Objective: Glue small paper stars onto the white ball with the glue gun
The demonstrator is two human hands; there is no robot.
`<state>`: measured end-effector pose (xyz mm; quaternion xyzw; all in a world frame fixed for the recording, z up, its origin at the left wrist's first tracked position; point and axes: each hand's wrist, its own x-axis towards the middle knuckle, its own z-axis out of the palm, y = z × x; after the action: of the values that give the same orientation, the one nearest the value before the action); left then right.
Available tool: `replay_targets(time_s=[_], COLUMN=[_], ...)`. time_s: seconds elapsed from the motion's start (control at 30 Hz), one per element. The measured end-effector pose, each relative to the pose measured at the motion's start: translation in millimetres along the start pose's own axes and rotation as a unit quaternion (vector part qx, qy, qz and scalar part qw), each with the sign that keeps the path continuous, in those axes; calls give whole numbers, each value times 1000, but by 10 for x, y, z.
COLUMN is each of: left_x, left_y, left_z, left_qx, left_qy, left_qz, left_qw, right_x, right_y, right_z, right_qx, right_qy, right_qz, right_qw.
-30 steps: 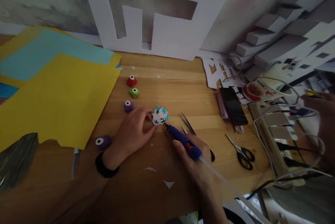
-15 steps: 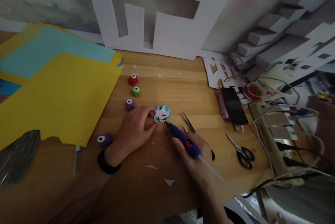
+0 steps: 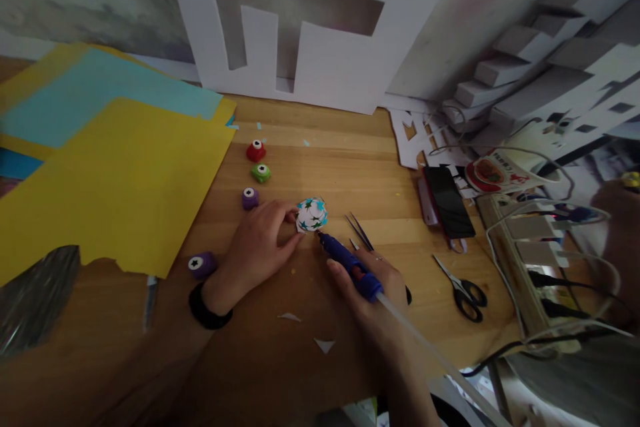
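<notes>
A small white paper piece with blue and green stars (image 3: 312, 214) rests on the wooden table, its left edge pinched between the thumb and fingers of my left hand (image 3: 263, 240). My right hand (image 3: 377, 287) is wrapped round a blue glue gun (image 3: 346, 258); a long pale glue stick (image 3: 425, 340) runs out of its back. The gun's nozzle is at the lower right edge of the starred piece; whether they touch I cannot tell. Tweezers (image 3: 361, 230) lie just beyond my right hand. Purple craft punches (image 3: 202, 266) are near my left wrist.
Red (image 3: 256, 150) and green punches (image 3: 261, 172) stand farther back. Yellow paper (image 3: 130, 180) covers the left side. Scissors (image 3: 465, 290), a phone (image 3: 449, 202) and a power strip (image 3: 515, 260) with cables lie right. Another person's hand (image 3: 620, 214) is at the right edge. Paper scraps (image 3: 325, 345) lie in front.
The view has shifted very slightly. Both hands, the glue gun and the starred piece keep nearly the same positions; the other person's hand at the right edge has moved a little.
</notes>
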<state>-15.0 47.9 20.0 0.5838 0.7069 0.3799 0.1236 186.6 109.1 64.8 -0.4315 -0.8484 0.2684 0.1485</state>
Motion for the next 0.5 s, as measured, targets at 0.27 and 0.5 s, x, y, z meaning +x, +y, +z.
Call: replay_targets(time_s=[0.27, 0.5], left_x=[-5, -9], left_y=[-15, 21], left_z=[13, -9], left_qx=[11, 11], left_qy=[-7, -7], left_qz=[0, -9], left_qw=[1000, 1000], right_x=[77, -134], right_y=[-79, 174], right_z=[-84, -310], right_qx=[-8, 247], right_qy=[-30, 74], right_qz=[38, 280], right_qw=[999, 925])
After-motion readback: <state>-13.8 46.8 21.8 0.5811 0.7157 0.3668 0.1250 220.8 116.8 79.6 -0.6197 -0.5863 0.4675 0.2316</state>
